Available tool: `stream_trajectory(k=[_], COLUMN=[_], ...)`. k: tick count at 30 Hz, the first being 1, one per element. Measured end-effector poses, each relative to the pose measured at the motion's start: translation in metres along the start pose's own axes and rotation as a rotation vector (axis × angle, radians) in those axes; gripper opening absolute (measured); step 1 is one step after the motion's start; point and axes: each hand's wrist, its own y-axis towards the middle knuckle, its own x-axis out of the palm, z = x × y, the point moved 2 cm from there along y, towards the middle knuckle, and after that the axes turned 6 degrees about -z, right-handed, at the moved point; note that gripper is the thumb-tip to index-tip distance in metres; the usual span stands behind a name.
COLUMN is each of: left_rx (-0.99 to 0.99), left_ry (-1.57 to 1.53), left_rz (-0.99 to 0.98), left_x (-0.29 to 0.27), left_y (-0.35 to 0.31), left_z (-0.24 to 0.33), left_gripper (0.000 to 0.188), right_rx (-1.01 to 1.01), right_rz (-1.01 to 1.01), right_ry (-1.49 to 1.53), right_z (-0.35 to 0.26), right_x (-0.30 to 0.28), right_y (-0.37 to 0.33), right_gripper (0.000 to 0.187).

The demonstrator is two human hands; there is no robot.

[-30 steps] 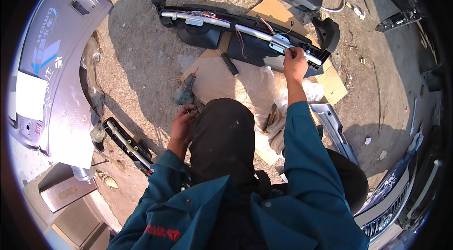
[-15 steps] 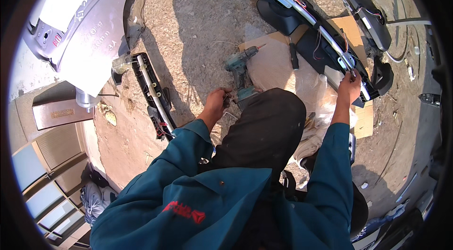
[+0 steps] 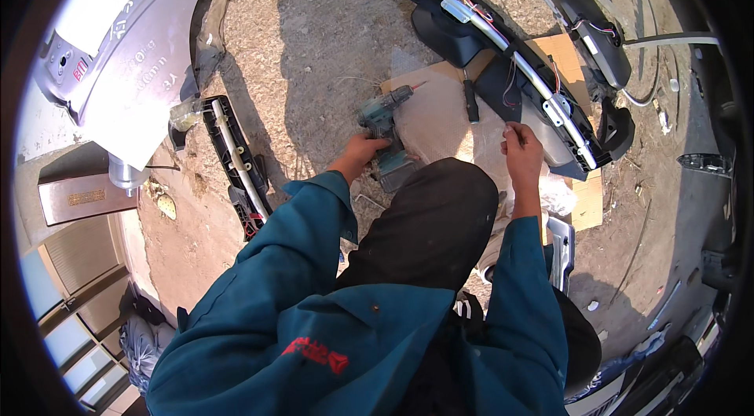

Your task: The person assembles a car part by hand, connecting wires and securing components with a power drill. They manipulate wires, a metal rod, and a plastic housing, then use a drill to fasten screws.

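A green cordless drill with a thin bit in its chuck lies on the ground ahead of my knee. My left hand reaches to its handle, fingers closed around it; part of the grip is hidden. My right hand is above clear plastic wrap, its fingertips pinched together; what they hold, if anything, is too small to make out. Just right of it runs a long black bar assembly with a silver metal tube, brackets and loose wires. A black-handled tool rests between the drill and this assembly.
A shorter black part with a silver tube lies at the left. Cardboard sits under the long assembly. Far right are a black housing with wires and curved tubing. A grey panel and a metal box stand at left.
My right hand has left the end of the long assembly and moved left over the plastic wrap. My left hand has moved up to the drill's handle and closed on it.
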Motion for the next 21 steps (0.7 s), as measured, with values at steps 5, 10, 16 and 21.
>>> stream_trajectory(k=[5, 10, 16, 21], left_rx=[-0.042, 0.033, 0.037, 0.12], left_ry=[-0.092, -0.159, -0.22, -0.184], left_rz=[-0.191, -0.278, -0.364, -0.518], left_x=[-0.037, -0.01, -0.001, -0.007], left_y=[0.003, -0.025, -0.03, -0.048], left_z=[-0.008, 0.025, 0.013, 0.024], left_gripper=[0.023, 0.013, 0.036, 0.044], right_rx=[0.103, -0.001, -0.089, -0.018], right_rz=[-0.448, -0.763, -0.845, -0.682], right_ry=[0.121, 0.135, -0.403, -0.387], right_z=[-0.031, 0.008, -0.015, -0.013], right_x=[0.037, 0.1, 0.181, 0.183], right_y=[-0.007, -0.012, -0.024, -0.015], right_gripper=[0.032, 0.061, 0.101, 0.081])
